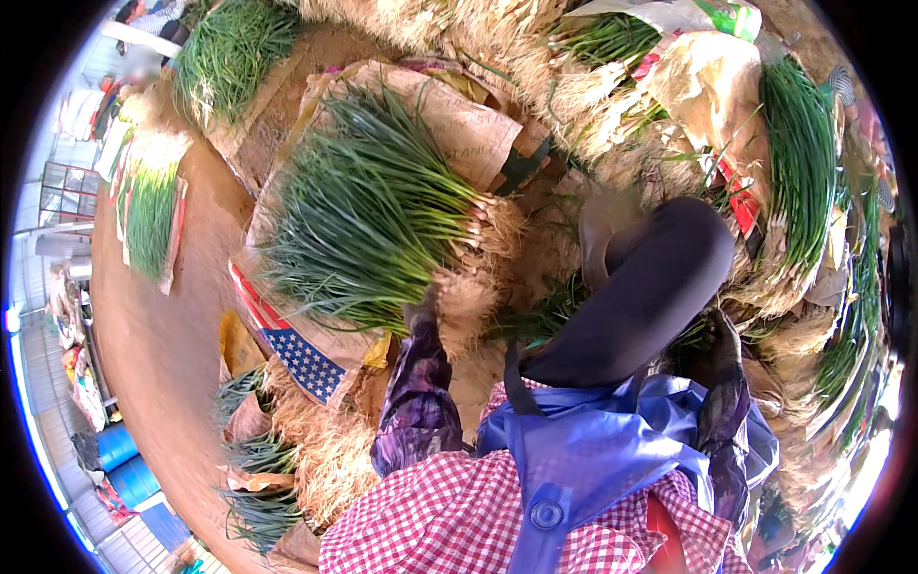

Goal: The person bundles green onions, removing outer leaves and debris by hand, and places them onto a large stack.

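A large pile of spring onions (373, 210) lies in front of me on brown paper, green leaves to the left and pale roots to the right. My left hand (421, 308), below a purple patterned sleeve, touches the near edge of this pile where the stalks meet the roots. Its fingers are buried among the stalks. Beyond my bent dark-clad knee (660, 277), my right hand (724, 337) is low on the right, close to some loose greens and roots. Shadow and blur hide its fingers.
More spring onions (803, 163) are stacked at the right beside crumpled brown paper (712, 91). Rooty bundles (325, 440) lie at the lower left near a paper sack with a star-and-stripe print (306, 359). Blue barrels (124, 464) stand at the far left.
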`<state>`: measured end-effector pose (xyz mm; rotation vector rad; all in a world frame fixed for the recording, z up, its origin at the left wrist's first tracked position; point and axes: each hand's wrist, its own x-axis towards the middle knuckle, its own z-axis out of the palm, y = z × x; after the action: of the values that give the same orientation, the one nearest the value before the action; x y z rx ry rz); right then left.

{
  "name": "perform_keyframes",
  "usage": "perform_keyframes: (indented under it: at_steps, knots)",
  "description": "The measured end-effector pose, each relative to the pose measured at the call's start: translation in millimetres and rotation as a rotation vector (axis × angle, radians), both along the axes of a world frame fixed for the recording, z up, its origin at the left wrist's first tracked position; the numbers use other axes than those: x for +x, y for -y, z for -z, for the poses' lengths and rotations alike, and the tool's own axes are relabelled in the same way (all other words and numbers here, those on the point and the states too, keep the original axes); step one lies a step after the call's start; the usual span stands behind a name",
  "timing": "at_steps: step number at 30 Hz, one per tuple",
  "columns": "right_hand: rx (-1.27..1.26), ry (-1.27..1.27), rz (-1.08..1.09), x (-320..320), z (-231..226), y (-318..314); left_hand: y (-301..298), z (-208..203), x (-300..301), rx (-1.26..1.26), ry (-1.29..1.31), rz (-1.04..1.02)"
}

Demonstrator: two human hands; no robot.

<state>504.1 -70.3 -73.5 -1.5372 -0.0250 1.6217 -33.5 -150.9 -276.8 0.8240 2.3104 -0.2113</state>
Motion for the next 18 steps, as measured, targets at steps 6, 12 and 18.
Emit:
perform_keyframes:
  at_steps: [6, 12, 18]
  knots:
    - [-0.05, 0.257, -0.109, 33.6, 12.5, 1.9, 7.4, -29.3, -37.6, -0.042, -0.029, 0.243]
    - [0.116, 0.815, -0.385, 68.6, 80.8, -6.2, -23.5, -61.8, -62.9, -0.087, -0.175, 0.35]
    - [-0.046, 1.166, -1.223, 72.0, -3.4, -3.7, -169.7, -257.2, 82.7, 0.738, 0.317, 0.357]
